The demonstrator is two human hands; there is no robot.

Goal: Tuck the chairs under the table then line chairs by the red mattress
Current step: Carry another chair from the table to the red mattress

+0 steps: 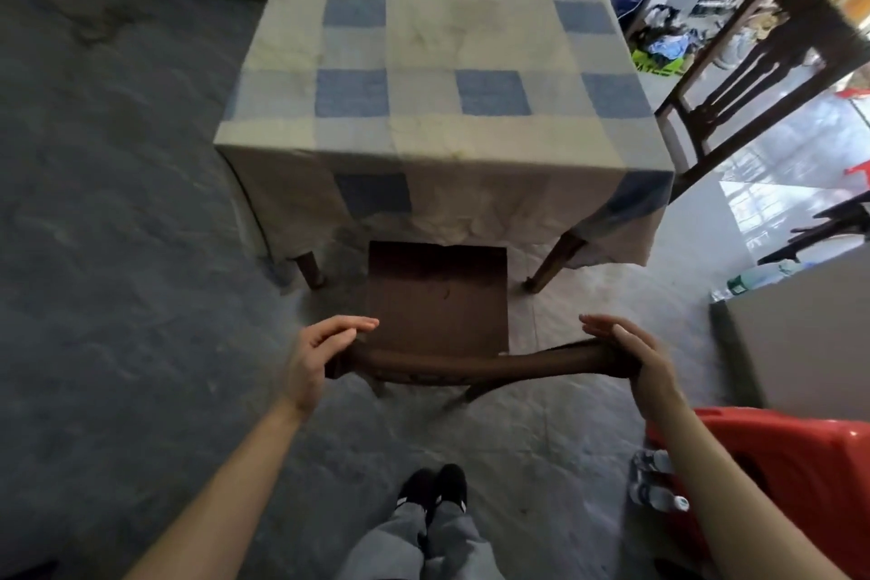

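Chair (435,297) backrest lies between left hand (320,360) and right hand (635,358).

A grey mottled floor (117,203) is seen throughout. At twelve o'clock a table (555,259) is stood on it, draped with a blue-and-cream checked tablecloth (433,61). A dark wooden chair (438,297) is set at its near edge, another chair (772,57) at two o'clock, plastic bottles (652,480) at five o'clock.

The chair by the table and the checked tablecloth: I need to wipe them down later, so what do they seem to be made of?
The chair looks like dark brown wood with a dull finish: rigid flat seat, carved top rail. The tablecloth looks like woven fabric, matte, since it creases and drapes over the table edge.
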